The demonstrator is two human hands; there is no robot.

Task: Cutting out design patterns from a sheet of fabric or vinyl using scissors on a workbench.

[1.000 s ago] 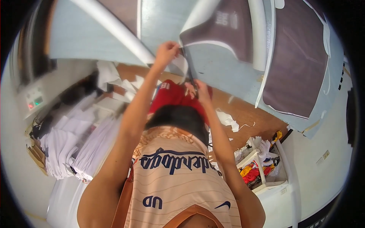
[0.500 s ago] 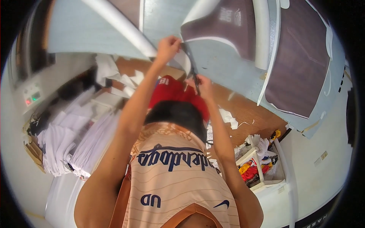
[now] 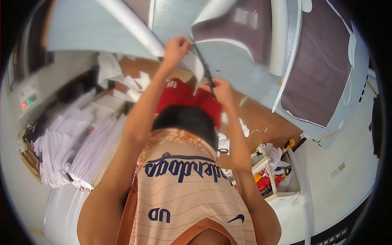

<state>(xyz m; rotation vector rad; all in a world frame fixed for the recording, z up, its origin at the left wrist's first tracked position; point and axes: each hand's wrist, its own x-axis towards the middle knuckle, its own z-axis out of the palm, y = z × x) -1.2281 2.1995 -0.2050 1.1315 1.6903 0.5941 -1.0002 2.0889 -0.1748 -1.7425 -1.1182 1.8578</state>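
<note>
My right hand [image 3: 221, 90] is closed around the handles of black scissors [image 3: 207, 67]. Their long blades point away from me, toward the curved white edge of a dark brown printed sheet [image 3: 245, 30] on the table. Close to the blade tips, my left hand [image 3: 177, 50] is pinched on a white sheet [image 3: 192, 64] that curls down over the table's near edge. That sheet hangs beside the blades, between my two hands. Whether the blades are apart or together is too fine to make out.
The pale blue table [image 3: 241, 73] also carries white rolls [image 3: 279, 36] and a large brown cut panel [image 3: 318, 69] at right. White paper scraps [image 3: 108, 71] lie on the brown floor [image 3: 265, 122]. Stacked white cloth [image 3: 77, 143] stands at left, a scrap-filled crate [image 3: 281, 190] at right.
Both hands keep their holds. The scissors have turned slightly, with their tips shifting a little left and away from me. The whole view has shifted slightly.
</note>
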